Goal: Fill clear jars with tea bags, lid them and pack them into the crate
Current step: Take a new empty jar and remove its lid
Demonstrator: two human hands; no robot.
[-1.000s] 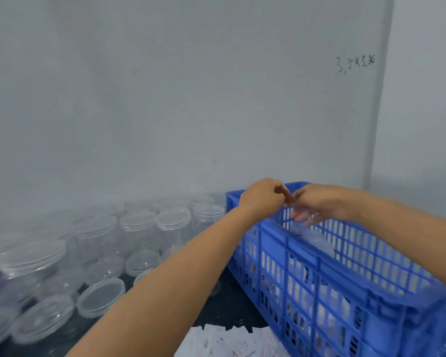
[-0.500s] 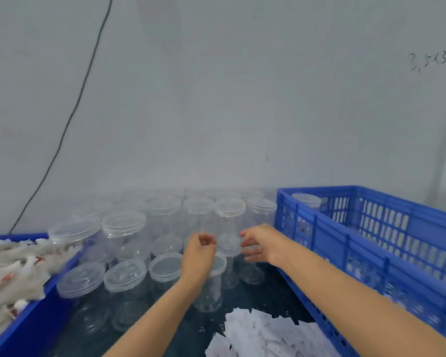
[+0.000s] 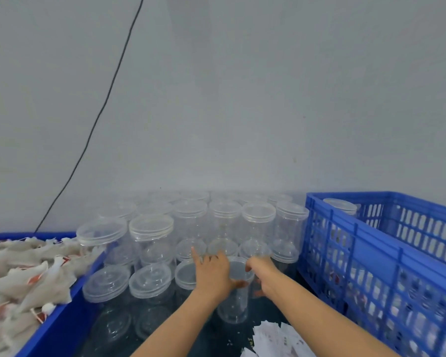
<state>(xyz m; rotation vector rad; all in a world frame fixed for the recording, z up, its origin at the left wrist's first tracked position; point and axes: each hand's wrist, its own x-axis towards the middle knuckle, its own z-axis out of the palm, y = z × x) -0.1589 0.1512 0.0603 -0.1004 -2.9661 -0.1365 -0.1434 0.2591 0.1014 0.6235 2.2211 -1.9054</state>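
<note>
Both hands, left (image 3: 213,274) and right (image 3: 262,275), curl around an open clear jar (image 3: 234,292) left of the blue crate (image 3: 371,253); crowded neighbouring jars (image 3: 191,228) could topple if nudged

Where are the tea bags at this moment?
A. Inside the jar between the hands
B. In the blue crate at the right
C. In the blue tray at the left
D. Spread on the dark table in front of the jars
C: the pale tea bags lie heaped in the blue tray at the left edge, while the jar between the hands looks empty.
</note>
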